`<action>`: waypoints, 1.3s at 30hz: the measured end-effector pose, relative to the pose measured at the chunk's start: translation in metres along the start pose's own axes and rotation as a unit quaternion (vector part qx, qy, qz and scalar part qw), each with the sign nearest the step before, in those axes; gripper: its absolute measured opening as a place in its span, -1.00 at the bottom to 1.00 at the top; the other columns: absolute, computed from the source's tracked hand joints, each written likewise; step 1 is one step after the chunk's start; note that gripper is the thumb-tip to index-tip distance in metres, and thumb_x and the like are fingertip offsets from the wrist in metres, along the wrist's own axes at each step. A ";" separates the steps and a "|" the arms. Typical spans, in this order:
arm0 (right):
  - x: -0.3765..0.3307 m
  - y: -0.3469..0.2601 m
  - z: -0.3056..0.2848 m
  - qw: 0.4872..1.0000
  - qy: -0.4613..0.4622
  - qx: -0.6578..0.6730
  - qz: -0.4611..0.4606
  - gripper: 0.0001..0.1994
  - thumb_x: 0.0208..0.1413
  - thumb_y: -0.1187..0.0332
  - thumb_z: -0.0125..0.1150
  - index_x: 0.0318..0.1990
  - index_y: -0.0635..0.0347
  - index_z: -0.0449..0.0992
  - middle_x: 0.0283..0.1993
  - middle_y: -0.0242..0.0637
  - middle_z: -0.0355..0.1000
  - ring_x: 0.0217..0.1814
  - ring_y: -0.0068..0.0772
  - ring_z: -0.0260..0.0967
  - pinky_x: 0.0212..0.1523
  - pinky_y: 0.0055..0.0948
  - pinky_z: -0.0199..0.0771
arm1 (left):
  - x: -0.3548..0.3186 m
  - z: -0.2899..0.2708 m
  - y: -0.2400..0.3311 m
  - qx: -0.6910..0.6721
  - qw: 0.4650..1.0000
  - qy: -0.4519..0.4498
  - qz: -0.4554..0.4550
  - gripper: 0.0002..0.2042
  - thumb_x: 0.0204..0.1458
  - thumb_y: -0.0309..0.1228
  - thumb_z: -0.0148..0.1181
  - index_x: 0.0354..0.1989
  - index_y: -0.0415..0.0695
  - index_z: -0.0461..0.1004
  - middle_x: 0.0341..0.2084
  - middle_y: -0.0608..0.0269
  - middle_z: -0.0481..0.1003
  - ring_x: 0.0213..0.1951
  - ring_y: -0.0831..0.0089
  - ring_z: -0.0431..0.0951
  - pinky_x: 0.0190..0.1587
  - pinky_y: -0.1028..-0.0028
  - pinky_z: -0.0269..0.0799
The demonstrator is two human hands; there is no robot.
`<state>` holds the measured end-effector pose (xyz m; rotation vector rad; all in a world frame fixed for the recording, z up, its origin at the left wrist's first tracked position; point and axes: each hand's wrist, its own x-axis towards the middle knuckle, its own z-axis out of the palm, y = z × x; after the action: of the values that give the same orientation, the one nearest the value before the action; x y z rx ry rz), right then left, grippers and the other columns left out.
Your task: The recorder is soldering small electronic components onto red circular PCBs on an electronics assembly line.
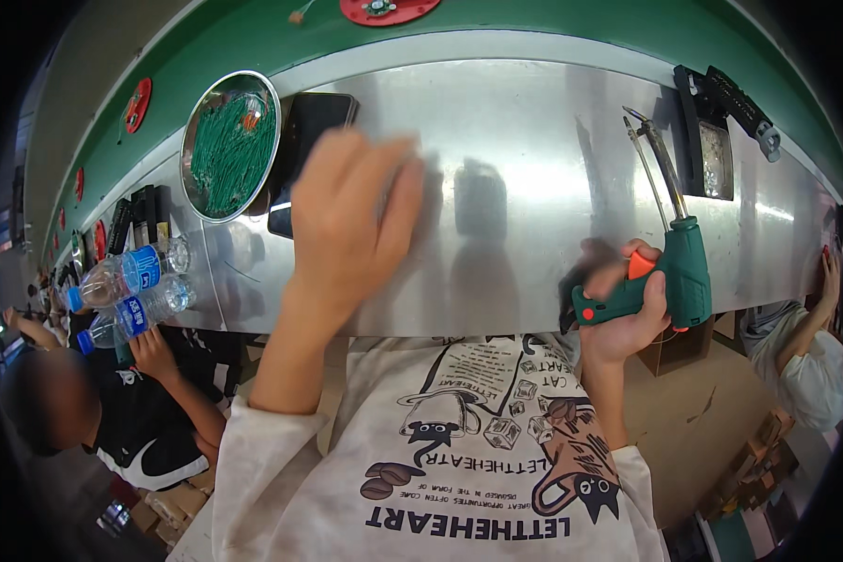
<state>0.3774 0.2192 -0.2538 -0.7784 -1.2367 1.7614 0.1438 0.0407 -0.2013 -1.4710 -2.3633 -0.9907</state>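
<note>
In my right hand [639, 314] is a green soldering gun [689, 272] with an orange trigger, its tip pointing away from me above the metal worktop. A thin feed tube [648, 173] runs along its metal barrel. My left hand [347, 211] is slightly blurred over the worktop, with thumb and forefinger drawn together. Whatever may be between those fingertips is too small to make out. Beyond and left of it lies a dark phone [311, 126], partly covered by the hand. Next to the phone, a round metal bowl [189, 178] holds many green wires [234, 155].
A black stand [691, 131] with a small tray sits at the far right. Two water bottles [139, 272] lie at the left, near another person's hand [155, 354]. Red round parts [389, 9] rest on the green strip [534, 17] beyond the worktop. Another person [806, 356] is at right.
</note>
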 end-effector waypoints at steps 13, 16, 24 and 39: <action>0.002 -0.001 0.005 0.999 -0.026 -0.010 -0.022 -0.64 0.39 0.15 -0.03 -0.04 0.35 0.42 -0.05 -0.07 0.43 -0.60 -0.49 0.31 -0.58 -0.39 0.41 | -0.143 -0.031 0.064 -0.100 0.984 -0.042 -0.141 -0.68 0.28 -0.58 0.11 0.16 -0.44 0.49 -0.56 0.14 0.43 -0.52 0.29 0.44 -0.44 0.38 0.35; -0.001 -0.002 0.006 1.000 -0.006 0.002 -0.024 -0.64 0.39 0.15 -0.02 -0.03 0.35 0.43 -0.05 -0.08 0.43 -0.60 -0.48 0.32 -0.58 -0.38 0.42 | -0.145 -0.036 0.066 -0.087 0.988 0.002 -0.131 -0.64 0.21 -0.60 0.19 0.19 -0.40 0.50 -0.48 0.10 0.48 -0.44 0.24 0.48 -0.40 0.34 0.38; -0.006 -0.014 -0.009 0.998 0.001 -0.005 -0.065 -0.64 0.40 0.16 -0.03 -0.02 0.35 0.44 -0.05 -0.11 0.45 -0.58 -0.46 0.33 -0.57 -0.39 0.40 | -0.146 -0.038 0.067 -0.054 0.988 -0.026 -0.139 -0.70 0.01 -0.62 0.34 -0.03 -0.30 0.62 -0.52 0.18 0.38 -0.50 0.24 0.42 -0.45 0.29 0.34; -0.008 -0.015 -0.040 0.991 0.013 -0.067 -0.114 -0.62 0.35 0.18 0.04 0.02 0.41 0.43 -0.06 -0.03 0.46 -0.58 -0.46 0.34 -0.59 -0.39 0.42 | -0.159 -0.011 0.052 0.001 0.998 -0.063 -0.008 -0.69 -0.16 -0.51 0.44 -0.16 -0.19 0.66 -0.52 0.30 0.30 -0.44 0.32 0.35 -0.38 0.31 0.26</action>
<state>0.4190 0.2320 -0.2527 -0.7040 -1.3799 1.4928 0.2638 -0.0668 -0.2461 -1.5597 -2.4646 -0.9236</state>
